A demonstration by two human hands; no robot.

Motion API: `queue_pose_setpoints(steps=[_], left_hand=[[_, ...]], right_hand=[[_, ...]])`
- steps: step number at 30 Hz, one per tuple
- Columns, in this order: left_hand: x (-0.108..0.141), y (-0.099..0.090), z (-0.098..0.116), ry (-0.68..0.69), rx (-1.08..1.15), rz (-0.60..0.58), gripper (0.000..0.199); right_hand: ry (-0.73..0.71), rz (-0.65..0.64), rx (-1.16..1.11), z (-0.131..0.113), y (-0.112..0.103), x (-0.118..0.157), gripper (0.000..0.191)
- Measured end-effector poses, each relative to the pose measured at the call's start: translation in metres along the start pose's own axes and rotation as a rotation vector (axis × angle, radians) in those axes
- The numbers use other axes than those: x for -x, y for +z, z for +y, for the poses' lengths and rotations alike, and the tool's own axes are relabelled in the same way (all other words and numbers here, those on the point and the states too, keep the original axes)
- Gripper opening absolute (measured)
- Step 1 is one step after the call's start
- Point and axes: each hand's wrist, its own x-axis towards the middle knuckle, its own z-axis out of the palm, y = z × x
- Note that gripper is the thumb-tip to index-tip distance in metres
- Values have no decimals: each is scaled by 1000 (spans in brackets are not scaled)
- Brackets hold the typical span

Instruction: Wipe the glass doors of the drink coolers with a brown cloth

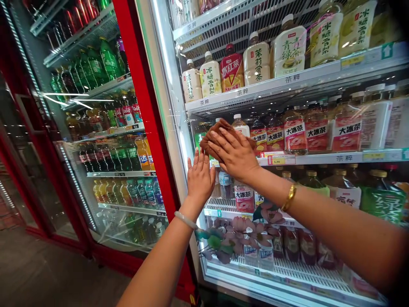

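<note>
A brown cloth is pressed flat against the glass door under the right hand, fingers spread. The left hand, open-palmed, is braced just below-left. With too light a press, the cloth could be dropped; streaks might be left.

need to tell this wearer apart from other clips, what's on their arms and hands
Both forearms are bare, with no sleeves in view and no gloves. The left hand has a pale, smooth bangle on its wrist. The right hand has a gold bracelet on its wrist. No rings or watch can be made out.
</note>
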Motion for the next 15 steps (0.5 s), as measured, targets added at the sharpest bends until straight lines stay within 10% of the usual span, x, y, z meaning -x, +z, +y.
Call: queue_pose_setpoints(steps=[7,15], left_hand=[[17,-8,-20,32,91,-52,69],[8,-20,14,-14,331,84,65]], right_hand=[[-244,-23,5,6,0,37,60],[146,6,-22,-36,30,-28,66]])
